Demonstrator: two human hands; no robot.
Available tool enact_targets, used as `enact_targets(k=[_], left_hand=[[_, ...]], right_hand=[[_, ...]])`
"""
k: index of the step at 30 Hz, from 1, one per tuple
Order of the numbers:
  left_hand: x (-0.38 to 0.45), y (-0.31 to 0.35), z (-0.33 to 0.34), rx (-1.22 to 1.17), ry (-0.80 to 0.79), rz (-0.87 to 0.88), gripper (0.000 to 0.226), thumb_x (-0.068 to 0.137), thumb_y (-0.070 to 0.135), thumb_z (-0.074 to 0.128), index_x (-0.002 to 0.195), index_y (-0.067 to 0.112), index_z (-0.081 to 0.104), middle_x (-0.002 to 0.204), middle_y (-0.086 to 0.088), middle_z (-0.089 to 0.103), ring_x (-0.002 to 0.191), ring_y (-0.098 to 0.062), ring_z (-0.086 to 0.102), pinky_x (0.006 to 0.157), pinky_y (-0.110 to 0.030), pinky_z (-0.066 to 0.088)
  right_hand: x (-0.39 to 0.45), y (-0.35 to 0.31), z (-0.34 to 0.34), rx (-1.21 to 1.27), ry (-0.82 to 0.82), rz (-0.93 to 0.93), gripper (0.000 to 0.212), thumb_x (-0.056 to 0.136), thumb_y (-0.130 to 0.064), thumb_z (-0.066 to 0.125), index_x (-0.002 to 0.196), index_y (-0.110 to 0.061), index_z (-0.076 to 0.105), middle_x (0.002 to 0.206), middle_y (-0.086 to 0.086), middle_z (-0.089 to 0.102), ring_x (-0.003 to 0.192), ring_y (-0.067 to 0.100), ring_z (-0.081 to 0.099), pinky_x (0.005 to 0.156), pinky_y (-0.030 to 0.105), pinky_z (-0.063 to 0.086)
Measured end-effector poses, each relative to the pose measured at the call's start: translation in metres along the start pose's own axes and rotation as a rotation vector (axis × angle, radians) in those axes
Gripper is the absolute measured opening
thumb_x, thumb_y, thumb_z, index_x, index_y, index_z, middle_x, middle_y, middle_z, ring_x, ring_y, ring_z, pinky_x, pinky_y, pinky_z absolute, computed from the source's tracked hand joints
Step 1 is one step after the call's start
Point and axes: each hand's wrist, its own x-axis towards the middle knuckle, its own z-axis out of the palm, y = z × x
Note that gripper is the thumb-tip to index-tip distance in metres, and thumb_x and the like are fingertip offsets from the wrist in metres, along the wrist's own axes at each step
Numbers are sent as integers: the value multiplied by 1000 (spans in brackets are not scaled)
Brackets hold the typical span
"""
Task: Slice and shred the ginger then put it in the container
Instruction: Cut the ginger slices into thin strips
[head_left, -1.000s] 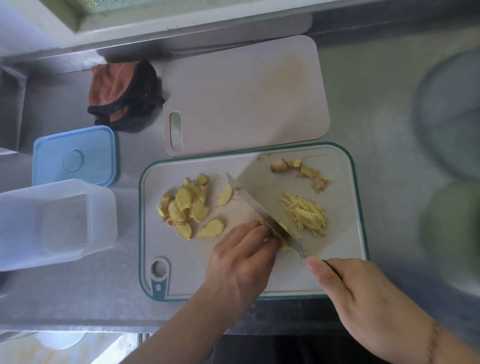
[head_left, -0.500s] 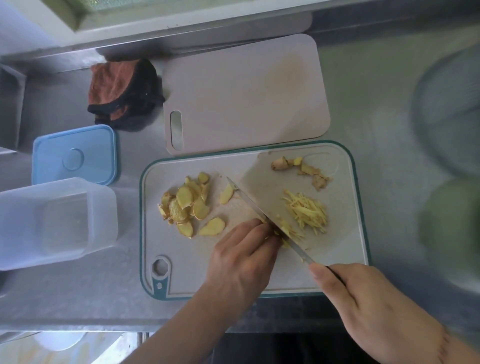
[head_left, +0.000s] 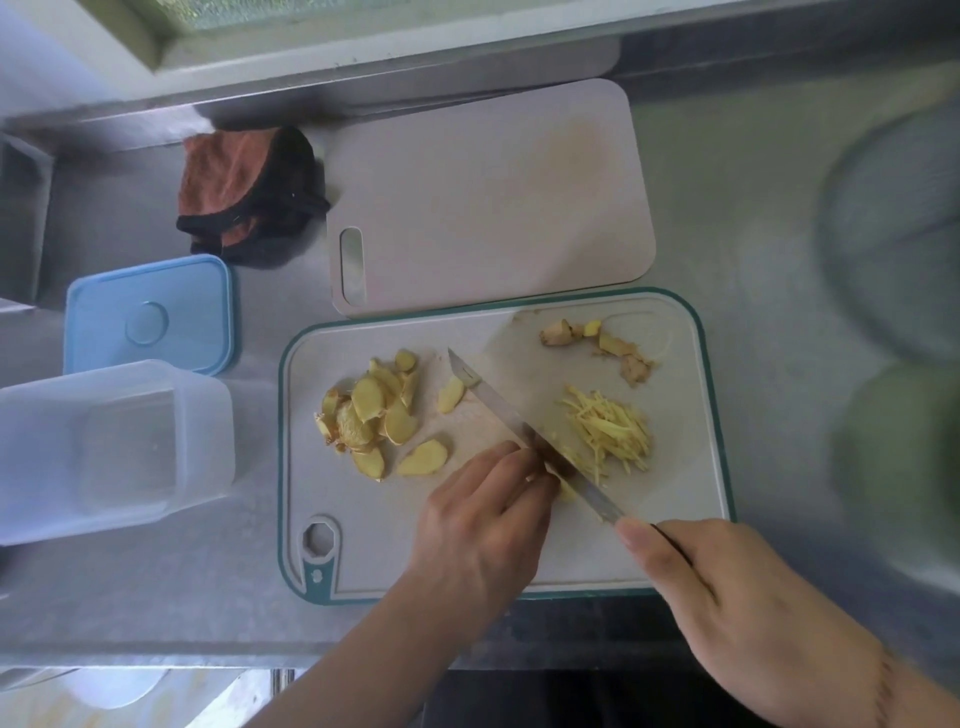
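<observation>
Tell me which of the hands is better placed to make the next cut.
The right hand: it already grips the knife, blade beside the shreds. The left hand pins the ginger.

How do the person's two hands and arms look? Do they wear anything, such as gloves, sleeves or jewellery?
Both the left hand and the right hand are bare, with no gloves and no rings visible. Both forearms are uncovered as far as the picture shows, so no sleeves appear. The nails look short and unpainted. A thin band or mark shows at the right wrist, but it is too blurred to identify.
</observation>
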Motion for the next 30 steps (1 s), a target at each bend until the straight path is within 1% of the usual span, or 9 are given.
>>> enact_targets(k=[2,9,11,13,15,19,24,27,30], left_hand=[[0,0,-1,-9,-9,5,7,88,-1,72,92,2,77,98,-12,74,97,-26,71,82,-36,60],[-1,-2,1,-39,0,13,10,89,-1,71,95,3,78,102,-10,75,104,-24,71,86,-34,59],[-1,-2,2,-46,4,14,10,89,-1,72,95,3,78,102,-10,75,104,-24,71,87,-34,59],[0,-2,2,-48,12,17,9,89,-1,72,94,3,78,102,-10,75,104,-24,71,87,-33,59],[0,-2,2,-43,14,14,8,89,-1,73,93,3,78,100,-10,74,101,-24,71,85,-33,59],[-3,-2,0,-23,-15,8,5,88,-1,73,89,2,77,94,-11,71,95,-24,69,85,-34,58],[-4,-1,1,-37,-13,-6,8,90,-1,70,92,2,77,99,-11,73,100,-25,70,85,-35,58],[-2,-2,1,-47,-2,-5,9,90,-1,70,94,3,78,102,-10,74,101,-25,71,84,-35,59],[-2,-2,1,-51,7,0,10,88,-2,72,93,3,78,100,-9,74,100,-25,71,84,-35,59]], right_hand=[[-3,-1,2,1,-11,-2,71,74,-82,15,54,-16,31,49,0,37,45,11,36,45,20,26],[-6,-1,5,-12,-21,45,71,69,-83,10,54,-17,32,53,-1,43,48,11,40,49,22,30],[-3,-1,6,-22,-27,42,72,71,-83,8,53,-17,32,53,-4,45,49,11,40,49,22,31],[4,-1,10,-52,-17,29,72,77,-80,6,53,-18,33,53,-8,47,50,11,42,49,23,31],[10,0,12,-46,-4,28,71,79,-80,9,53,-18,34,50,-7,46,47,11,41,48,24,31],[10,2,3,-15,38,30,69,73,-81,13,51,-19,31,47,-5,43,44,12,39,45,20,30],[0,0,2,-13,23,-12,70,74,-81,15,55,-17,34,47,-3,40,45,11,37,44,19,27],[-4,-1,4,-27,24,-19,63,71,-83,12,62,-28,42,51,-2,42,48,12,38,48,21,27],[-5,-1,5,-35,9,-14,62,70,-84,9,63,-32,42,54,-1,43,50,12,39,49,23,28]])
